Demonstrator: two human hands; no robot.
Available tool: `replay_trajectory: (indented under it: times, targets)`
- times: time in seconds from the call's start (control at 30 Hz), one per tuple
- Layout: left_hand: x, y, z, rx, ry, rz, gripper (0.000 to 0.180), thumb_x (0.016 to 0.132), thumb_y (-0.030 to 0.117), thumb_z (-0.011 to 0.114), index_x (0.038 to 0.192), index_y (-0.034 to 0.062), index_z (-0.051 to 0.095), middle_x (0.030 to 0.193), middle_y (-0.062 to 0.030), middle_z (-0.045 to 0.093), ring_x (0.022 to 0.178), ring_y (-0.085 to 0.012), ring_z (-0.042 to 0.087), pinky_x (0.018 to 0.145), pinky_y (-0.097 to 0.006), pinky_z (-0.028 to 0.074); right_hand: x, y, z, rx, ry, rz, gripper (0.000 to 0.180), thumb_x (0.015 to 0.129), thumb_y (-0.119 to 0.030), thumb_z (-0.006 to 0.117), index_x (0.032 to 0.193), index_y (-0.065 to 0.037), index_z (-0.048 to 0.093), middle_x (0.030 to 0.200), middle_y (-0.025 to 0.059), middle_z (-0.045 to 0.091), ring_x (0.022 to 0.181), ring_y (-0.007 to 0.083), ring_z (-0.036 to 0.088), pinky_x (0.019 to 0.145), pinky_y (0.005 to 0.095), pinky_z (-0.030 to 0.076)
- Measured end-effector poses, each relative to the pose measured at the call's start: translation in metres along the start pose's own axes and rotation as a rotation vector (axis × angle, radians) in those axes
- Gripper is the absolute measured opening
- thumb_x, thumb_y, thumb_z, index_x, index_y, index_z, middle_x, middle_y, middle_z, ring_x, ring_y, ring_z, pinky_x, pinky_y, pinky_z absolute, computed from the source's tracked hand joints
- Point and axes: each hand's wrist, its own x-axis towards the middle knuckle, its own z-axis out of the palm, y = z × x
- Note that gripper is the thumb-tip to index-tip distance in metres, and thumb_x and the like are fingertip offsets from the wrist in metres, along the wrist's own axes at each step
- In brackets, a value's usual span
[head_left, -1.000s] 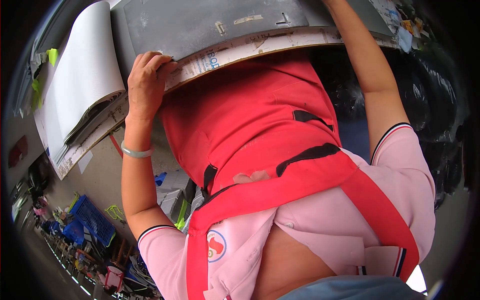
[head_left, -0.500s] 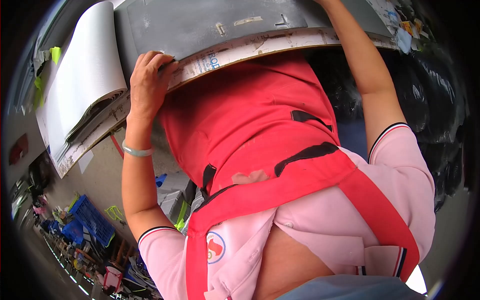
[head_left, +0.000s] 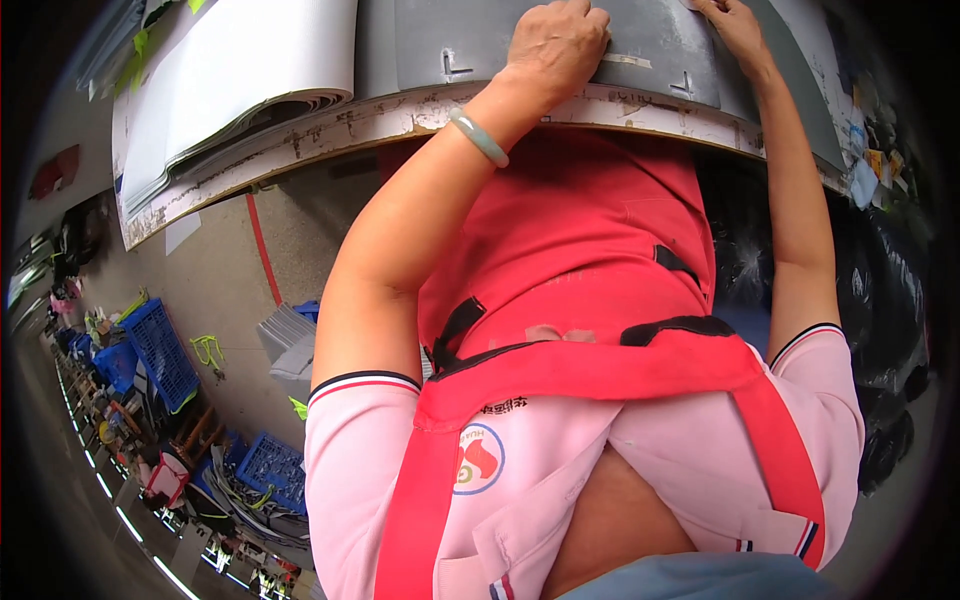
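Note:
A dark grey flat sheet [head_left: 450, 30] with whitish smudges and small L-shaped marks lies on the table. Over its near part rests my left hand [head_left: 562, 45], wearing a pale green bangle; the fingers are curled closed, and whatever lies under them is hidden. My right hand [head_left: 737, 35] is at the sheet's right side, near the upper edge of the view. Its fingers are bent together beside a small pale spot, and I cannot make out what they grip.
Folded white sheeting [head_left: 250, 70] lies in a thick pile on the table's left. The worn table edge [head_left: 390, 115] runs before my red apron. Black plastic bags [head_left: 870, 300] stand below at right. Blue crates [head_left: 160, 350] and clutter sit on the floor at left.
My left hand has moved right from the sheet's left near corner to its middle. The right hand has come further into view. The view has shifted, so the table sits further right.

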Motion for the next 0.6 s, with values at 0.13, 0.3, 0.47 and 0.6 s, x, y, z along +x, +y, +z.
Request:
replay_trajectory:
  times: [0.13,0.3,0.47,0.6]
  targets:
    - [-0.001,0.000,-0.001,0.067,0.004,0.024,0.013,0.089,0.020,0.064,0.094,0.0085,0.062,0.090,-0.0126,0.060,0.092,-0.0309,0.063,0.079,-0.045,0.048,-0.025,0.000,-0.009,0.090,0.105,-0.040,0.021,0.099,-0.024,0.063,0.098,-0.004,0.066,0.076,0.0029,0.066,0.071,0.0137,0.061,0.068,0.0295,0.050]
    - [-0.014,-0.018,0.008,-0.127,0.203,0.034,0.026,0.095,0.023,0.061,0.118,0.0111,0.066,0.122,-0.0137,0.059,0.122,-0.0358,0.053,0.102,-0.063,0.038,-0.099,-0.033,-0.004,0.199,-0.220,-0.164,0.022,0.102,-0.022,0.066,0.116,-0.007,0.074,0.094,-0.0031,0.070,0.076,0.0060,0.061,0.073,0.0224,0.054]
    - [0.000,0.008,-0.015,0.111,-0.144,-0.127,0.036,0.098,0.023,0.058,0.131,0.0114,0.064,0.139,-0.0179,0.054,0.137,-0.0412,0.045,0.113,-0.072,0.027,-0.128,-0.041,-0.015,0.035,-0.214,-0.229,0.018,0.098,-0.020,0.069,0.108,-0.006,0.075,0.088,0.0045,0.069,0.077,0.0127,0.064,0.070,0.0297,0.052]
    - [0.003,0.012,-0.012,0.083,-0.132,-0.123,0.036,0.097,0.024,0.058,0.130,0.0119,0.064,0.139,-0.0169,0.054,0.137,-0.0401,0.045,0.113,-0.072,0.027,-0.131,-0.037,-0.011,0.013,-0.186,-0.386,0.020,0.095,-0.021,0.071,0.103,-0.004,0.073,0.086,0.0122,0.069,0.079,0.0233,0.067,0.070,0.0360,0.051]
